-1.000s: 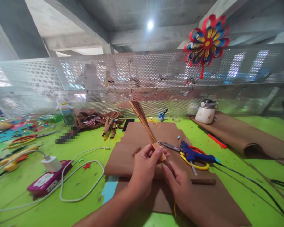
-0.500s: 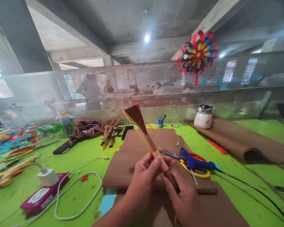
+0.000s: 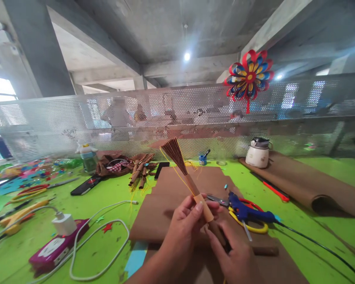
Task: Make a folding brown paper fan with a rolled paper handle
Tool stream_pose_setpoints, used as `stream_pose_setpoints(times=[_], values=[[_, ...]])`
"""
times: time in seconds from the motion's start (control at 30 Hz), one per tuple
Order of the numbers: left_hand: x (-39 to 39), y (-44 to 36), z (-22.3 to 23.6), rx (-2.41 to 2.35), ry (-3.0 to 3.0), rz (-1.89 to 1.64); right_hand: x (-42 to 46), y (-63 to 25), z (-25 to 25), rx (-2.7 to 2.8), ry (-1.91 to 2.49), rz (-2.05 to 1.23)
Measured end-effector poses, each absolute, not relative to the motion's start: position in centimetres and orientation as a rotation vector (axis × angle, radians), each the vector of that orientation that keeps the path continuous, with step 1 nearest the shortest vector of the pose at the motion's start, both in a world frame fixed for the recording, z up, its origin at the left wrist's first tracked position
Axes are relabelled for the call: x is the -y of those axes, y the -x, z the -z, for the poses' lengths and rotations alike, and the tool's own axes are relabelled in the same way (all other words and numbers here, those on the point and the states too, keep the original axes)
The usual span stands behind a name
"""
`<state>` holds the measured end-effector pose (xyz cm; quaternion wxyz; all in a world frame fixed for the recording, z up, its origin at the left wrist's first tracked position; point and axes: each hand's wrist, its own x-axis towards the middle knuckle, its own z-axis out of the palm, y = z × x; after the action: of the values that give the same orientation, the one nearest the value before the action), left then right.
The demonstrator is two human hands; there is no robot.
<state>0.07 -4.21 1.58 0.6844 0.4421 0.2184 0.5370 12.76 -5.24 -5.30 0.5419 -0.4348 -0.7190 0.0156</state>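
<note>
A small brown paper broom (image 3: 177,157) with a pleated, fanned head and a rolled handle leans up and to the left between my hands. My left hand (image 3: 187,223) pinches the light tan band (image 3: 203,208) wrapped round its handle. Lower down, the fingers of my right hand (image 3: 233,246) close round the brown handle. A yellow thread (image 3: 180,177) runs loosely along the broom's left side. Beneath my hands lie sheets of brown paper (image 3: 154,217). Just right of them, a blue glue gun (image 3: 248,211) rests over scissors (image 3: 262,228) with red and yellow handles.
Left are a purple power strip (image 3: 57,246), a white cable (image 3: 99,279), a phone (image 3: 86,185) and several paper rolls (image 3: 138,173). A cream jug (image 3: 257,154) stands on rolled brown paper (image 3: 301,177) at right. A perforated screen (image 3: 154,118) borders the green table.
The broom has turned so its pleated, fanned head shows more broadly. Both hands keep their hold on the handle. The camera view has tilted upward.
</note>
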Motion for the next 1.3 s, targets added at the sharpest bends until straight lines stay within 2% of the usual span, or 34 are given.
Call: stream_pose_setpoints(times=[0.77, 1.3], values=[[4.1, -0.1, -1.1, -0.535, -1.037, -1.187, 4.7, -13.0, 6.3, 1.780, 1.043, 0.043], [3.9, 0.0, -0.7, -0.546, -1.019, -1.170, 5.8, -11.5, 6.6, 1.578, 1.160, -0.194]])
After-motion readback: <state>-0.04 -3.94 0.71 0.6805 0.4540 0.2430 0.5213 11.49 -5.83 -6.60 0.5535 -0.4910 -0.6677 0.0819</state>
